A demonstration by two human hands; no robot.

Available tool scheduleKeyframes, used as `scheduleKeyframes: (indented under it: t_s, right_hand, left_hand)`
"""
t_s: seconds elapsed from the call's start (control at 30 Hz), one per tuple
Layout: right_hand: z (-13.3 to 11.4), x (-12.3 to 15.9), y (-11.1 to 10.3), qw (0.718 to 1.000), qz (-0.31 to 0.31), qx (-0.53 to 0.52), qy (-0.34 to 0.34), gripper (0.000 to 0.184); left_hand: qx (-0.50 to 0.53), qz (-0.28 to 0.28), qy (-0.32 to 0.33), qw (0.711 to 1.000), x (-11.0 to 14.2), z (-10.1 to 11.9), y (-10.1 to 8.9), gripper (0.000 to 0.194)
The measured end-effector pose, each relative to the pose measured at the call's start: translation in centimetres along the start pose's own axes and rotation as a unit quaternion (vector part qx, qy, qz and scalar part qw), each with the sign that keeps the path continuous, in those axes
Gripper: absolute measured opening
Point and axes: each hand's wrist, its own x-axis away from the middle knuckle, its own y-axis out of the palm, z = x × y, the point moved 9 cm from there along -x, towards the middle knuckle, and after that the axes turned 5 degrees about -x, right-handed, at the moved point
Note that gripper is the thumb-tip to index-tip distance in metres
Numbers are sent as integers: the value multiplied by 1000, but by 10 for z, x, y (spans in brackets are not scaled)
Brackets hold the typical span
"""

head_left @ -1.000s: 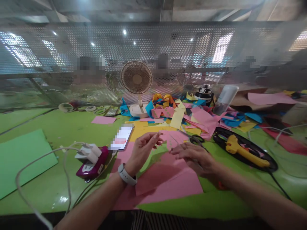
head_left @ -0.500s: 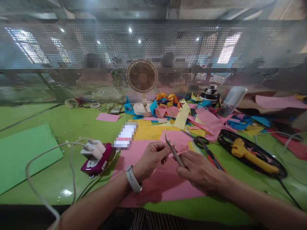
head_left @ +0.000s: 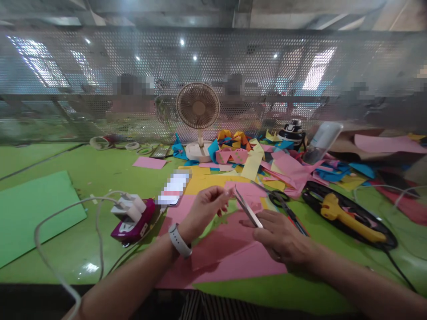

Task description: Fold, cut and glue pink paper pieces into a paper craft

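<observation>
My right hand (head_left: 283,235) is closed around a pair of metal tweezers (head_left: 249,209), their fine tips pointing up and away toward my left fingertips. My left hand (head_left: 202,211), with a pale watch band on its wrist, pinches at the tweezer tips. Something small and pinkish may be between those fingers, but it is too small to make out. Below both hands lies a large pink paper sheet (head_left: 233,262). A light green patch with small darker shapes (head_left: 216,222) shows on it beneath my left hand.
A phone (head_left: 174,189) and a purple power strip (head_left: 133,222) with white chargers sit left. Scissors (head_left: 283,200) and a yellow glue gun (head_left: 350,218) on a black tray are right. Behind stand a fan (head_left: 198,106) and heaped coloured paper (head_left: 287,171). Green card (head_left: 36,215) lies far left.
My left hand has shifted slightly up and left, and its fingertips are now at the tweezer tips. The green patch on the pink sheet has come into view.
</observation>
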Motion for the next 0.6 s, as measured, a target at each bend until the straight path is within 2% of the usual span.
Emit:
scheduleKeyframes:
  t_s: [0.1,0.13,0.2,0.27,0.37,0.6]
  right_hand:
    - [-1,-1,3,1000,-9,10,-2,19]
    - [-4,-1,7,999,-26,19,-13,19]
    - [-9,-2,14,997,-58,41,-32,18]
    - [-12,-4,17,994,-78,63,-36,19]
    - [-9,-4,21,991,-104,82,-24,21]
    - [-2,-4,22,989,-105,101,-21,24]
  left_hand:
    - [9,-128,-32,991,15,-3,35,34]
    - [15,-155,-47,987,19,-6,43,32]
    - [38,-171,-75,982,23,-13,52,29]
    - [67,-146,-100,982,21,-21,51,28]
    - [90,-78,-118,986,16,-27,40,31]
    - [85,43,-74,993,4,-19,13,34]
